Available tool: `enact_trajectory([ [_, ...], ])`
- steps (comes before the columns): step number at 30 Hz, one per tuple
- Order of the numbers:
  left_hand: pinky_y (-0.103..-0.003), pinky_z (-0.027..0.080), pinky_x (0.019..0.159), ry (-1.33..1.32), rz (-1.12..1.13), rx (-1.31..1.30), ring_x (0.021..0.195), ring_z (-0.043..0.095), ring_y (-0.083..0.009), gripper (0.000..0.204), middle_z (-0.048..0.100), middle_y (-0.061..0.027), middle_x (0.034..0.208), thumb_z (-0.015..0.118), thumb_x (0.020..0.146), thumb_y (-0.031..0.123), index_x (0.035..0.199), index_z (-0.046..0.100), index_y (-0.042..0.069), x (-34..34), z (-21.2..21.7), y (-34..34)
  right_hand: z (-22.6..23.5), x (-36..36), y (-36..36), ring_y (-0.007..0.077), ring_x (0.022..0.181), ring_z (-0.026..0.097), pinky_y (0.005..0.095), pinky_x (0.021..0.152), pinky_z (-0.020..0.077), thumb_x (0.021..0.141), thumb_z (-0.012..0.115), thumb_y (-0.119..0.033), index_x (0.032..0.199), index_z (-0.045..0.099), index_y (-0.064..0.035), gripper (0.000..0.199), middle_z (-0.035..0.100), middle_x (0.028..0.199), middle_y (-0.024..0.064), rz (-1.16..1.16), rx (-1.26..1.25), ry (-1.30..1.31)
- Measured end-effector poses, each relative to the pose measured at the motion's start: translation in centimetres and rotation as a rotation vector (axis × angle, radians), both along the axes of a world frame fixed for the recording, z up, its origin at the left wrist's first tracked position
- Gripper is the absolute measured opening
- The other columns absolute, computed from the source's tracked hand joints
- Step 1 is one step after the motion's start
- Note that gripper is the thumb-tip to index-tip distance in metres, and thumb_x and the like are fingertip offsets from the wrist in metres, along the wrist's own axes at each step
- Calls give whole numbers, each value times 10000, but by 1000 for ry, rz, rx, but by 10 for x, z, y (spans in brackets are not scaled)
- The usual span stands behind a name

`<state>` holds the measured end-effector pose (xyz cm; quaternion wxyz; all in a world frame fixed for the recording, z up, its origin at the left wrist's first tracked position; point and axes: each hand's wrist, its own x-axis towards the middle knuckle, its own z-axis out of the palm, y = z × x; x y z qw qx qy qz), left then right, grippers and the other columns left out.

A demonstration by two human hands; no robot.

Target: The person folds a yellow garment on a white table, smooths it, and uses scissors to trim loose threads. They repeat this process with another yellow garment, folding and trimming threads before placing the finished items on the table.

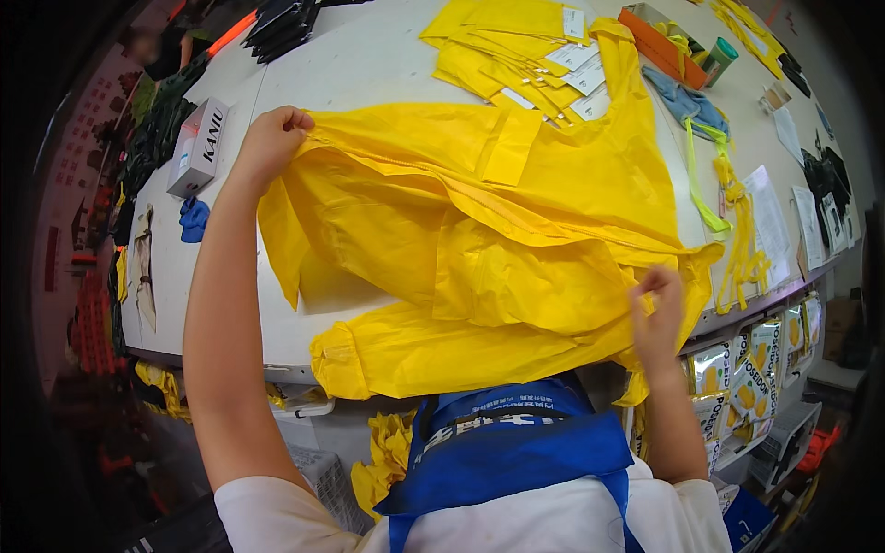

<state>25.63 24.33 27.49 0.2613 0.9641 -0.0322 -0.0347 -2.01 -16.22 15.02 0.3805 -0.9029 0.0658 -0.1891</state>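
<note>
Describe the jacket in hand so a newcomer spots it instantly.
On the white table, find the left hand pinching one end of the yellow jacket; the right hand is near the other end. Unlike the folded yellow stack with white labels beyond it, this jacket is spread out, with one sleeve ending in a gathered cuff.

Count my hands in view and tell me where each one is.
2. The left hand pinches the yellow garment at its upper-left edge; the right hand, blurred, is toward the garment's lower right, its grip unclear.
</note>
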Motion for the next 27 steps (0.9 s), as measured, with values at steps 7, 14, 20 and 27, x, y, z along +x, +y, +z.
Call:
enact_trajectory([
  [7,-235,419,787,73,-34,-17,846,530,-126,150,592,-48,915,512,829,40,942,604,4,8,7,-12,-22,34,122,278,840,609,344,726,499,767,565,-39,1037,603,-37,272,599,1030,148,617,-126,-153],
  [14,-257,429,801,-7,-141,46,852,535,-143,162,600,-51,922,532,824,60,954,617,13,16,20,-24,-9,129,148,236,828,604,356,669,483,757,537,-100,994,601,-70,248,561,1070,110,801,-740,80],
  [20,-244,433,749,-36,-260,3,802,530,-104,178,597,-3,864,540,817,55,967,628,12,59,19,-14,14,116,111,213,781,602,333,643,481,743,552,-102,891,578,-65,155,559,1035,90,870,-587,-171],
  [27,-334,505,712,34,-373,173,801,642,-241,220,690,-117,871,604,692,31,882,709,65,90,37,-86,2,170,143,219,744,597,335,619,480,746,554,-106,846,561,-64,109,563,1004,77,825,-1022,246],
])
